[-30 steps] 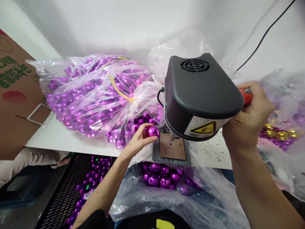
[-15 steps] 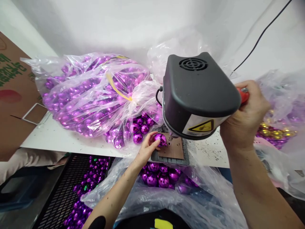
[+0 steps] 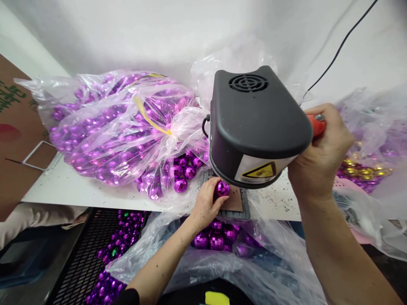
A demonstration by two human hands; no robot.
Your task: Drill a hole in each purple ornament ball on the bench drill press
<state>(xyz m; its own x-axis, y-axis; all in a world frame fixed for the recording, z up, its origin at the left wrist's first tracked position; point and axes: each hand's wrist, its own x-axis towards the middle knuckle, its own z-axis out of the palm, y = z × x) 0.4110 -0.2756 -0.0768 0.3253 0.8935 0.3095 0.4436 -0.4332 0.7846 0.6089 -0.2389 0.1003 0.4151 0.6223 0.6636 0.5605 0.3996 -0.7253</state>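
My left hand (image 3: 207, 202) pinches a shiny purple faceted ball (image 3: 222, 189) between thumb and fingers. The ball is over a brown board (image 3: 233, 201) that lies on a grey base plate (image 3: 243, 207), under the front of a black bench press machine (image 3: 259, 123). My right hand (image 3: 327, 148) is wrapped round the machine's red lever handle (image 3: 318, 126) on its right side. The machine's housing hides its working tip and part of the plate. Several loose purple balls (image 3: 180, 184) lie just left of the plate.
A tied clear bag of purple balls (image 3: 121, 127) fills the table's left side. Below the edge, an open plastic bag (image 3: 143, 250) holds more balls, beside a black mesh crate (image 3: 76, 250). A cardboard box (image 3: 19, 169) stands left; gold and purple balls (image 3: 362, 169) lie right.
My left hand has moved right and brought the purple ball further in over the board, closer beneath the machine. The view has shifted slightly; my right hand keeps its grip on the lever.
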